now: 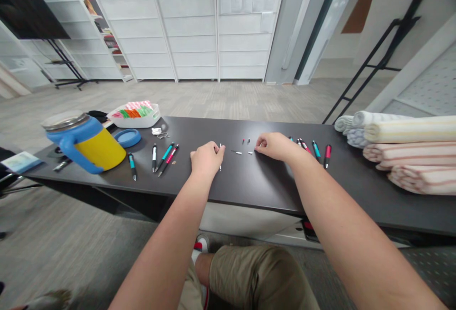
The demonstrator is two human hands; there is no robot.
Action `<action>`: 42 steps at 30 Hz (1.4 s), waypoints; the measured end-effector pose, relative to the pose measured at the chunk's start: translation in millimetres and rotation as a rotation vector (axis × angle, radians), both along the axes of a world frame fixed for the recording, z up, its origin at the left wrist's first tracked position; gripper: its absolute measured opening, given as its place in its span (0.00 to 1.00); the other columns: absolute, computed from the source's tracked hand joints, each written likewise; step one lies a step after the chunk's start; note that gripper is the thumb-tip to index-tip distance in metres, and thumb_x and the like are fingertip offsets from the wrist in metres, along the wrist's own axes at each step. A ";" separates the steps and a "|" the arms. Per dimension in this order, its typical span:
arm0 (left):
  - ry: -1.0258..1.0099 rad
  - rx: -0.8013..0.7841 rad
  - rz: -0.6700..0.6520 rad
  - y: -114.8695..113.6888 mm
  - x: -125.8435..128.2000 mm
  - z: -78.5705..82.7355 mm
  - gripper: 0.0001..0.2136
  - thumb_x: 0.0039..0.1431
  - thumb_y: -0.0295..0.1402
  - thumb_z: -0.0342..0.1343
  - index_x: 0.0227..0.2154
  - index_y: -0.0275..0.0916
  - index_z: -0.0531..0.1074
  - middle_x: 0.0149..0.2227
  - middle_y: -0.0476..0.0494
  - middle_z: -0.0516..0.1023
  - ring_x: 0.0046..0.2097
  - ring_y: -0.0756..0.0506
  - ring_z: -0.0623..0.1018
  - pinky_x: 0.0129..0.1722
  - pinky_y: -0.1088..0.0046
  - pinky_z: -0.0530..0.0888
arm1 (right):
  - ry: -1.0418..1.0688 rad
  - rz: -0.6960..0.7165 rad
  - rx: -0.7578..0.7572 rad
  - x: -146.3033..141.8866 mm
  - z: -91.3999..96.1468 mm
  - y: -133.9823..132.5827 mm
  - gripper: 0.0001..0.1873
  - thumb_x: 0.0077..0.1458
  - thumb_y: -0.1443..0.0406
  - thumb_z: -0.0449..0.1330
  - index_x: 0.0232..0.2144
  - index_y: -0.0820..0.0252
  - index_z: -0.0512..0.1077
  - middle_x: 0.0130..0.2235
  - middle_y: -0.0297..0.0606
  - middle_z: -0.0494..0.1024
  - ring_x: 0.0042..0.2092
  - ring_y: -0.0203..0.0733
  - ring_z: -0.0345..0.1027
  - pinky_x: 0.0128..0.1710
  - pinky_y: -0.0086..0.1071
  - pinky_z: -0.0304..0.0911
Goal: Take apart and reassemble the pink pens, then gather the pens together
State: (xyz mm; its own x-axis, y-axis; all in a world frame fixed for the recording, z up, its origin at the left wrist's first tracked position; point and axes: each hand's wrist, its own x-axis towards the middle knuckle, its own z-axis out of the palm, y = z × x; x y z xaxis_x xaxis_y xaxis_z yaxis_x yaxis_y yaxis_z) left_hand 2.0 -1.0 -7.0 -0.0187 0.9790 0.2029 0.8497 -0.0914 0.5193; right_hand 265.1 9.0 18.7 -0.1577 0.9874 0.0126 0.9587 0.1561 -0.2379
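Observation:
My left hand (207,159) is closed, with thumb and fingertips pinching a thin, pale pen refill (220,165) that points toward the desk's front edge. My right hand (273,146) is lowered to the desk, its fingers curled and pressed together; whatever they hold is too small to make out. Between the hands lie small pen parts: a tiny red piece (243,140), a small dark-and-silver piece (249,140), a silver tip (238,152) and another pale tip (250,152) just left of my right fingertips.
On the dark desk (199,191), several click pens (168,160) lie left. More pens (327,156) lie beyond my right forearm. A blue-and-yellow mug (103,146), blue lid (127,138) and white basket (142,119) of packets stand left. Rolled cloths (420,150) are stacked right.

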 end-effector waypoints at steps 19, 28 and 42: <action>-2.006 -0.200 0.054 17.3 -23.7 16.4 0.05 0.64 0.23 0.53 0.38 0.38 0.71 0.29 0.48 0.75 0.25 0.53 0.69 0.26 0.77 0.66 | 0.005 -0.054 0.142 -2.6 -1.0 0.6 0.12 0.64 0.59 0.60 0.43 0.56 0.80 0.38 0.40 0.85 0.37 0.44 0.75 0.34 0.33 0.60; -1.939 -0.198 0.123 15.1 -22.6 16.0 0.06 0.63 0.23 0.51 0.39 0.40 0.69 0.31 0.48 0.78 0.24 0.52 0.70 0.29 0.73 0.68 | 0.123 0.228 0.164 -8.3 -6.7 3.1 0.10 0.62 0.57 0.64 0.38 0.53 0.83 0.38 0.37 0.82 0.39 0.42 0.73 0.40 0.33 0.63; -1.936 -0.185 0.110 17.0 -26.7 11.1 0.09 0.60 0.26 0.49 0.41 0.40 0.70 0.33 0.45 0.80 0.27 0.49 0.74 0.30 0.71 0.71 | 0.137 0.334 0.187 -12.8 -8.5 1.4 0.13 0.59 0.55 0.68 0.42 0.54 0.83 0.44 0.42 0.82 0.47 0.49 0.75 0.51 0.39 0.64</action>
State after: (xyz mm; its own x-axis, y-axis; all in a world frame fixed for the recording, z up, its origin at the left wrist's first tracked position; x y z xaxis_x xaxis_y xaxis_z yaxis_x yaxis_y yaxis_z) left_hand -24.8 16.1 4.1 -0.1069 0.9617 -0.2525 -0.7930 0.0707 0.6051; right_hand 252.2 10.3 10.2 -0.4542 0.8608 0.2297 0.8093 0.5064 -0.2977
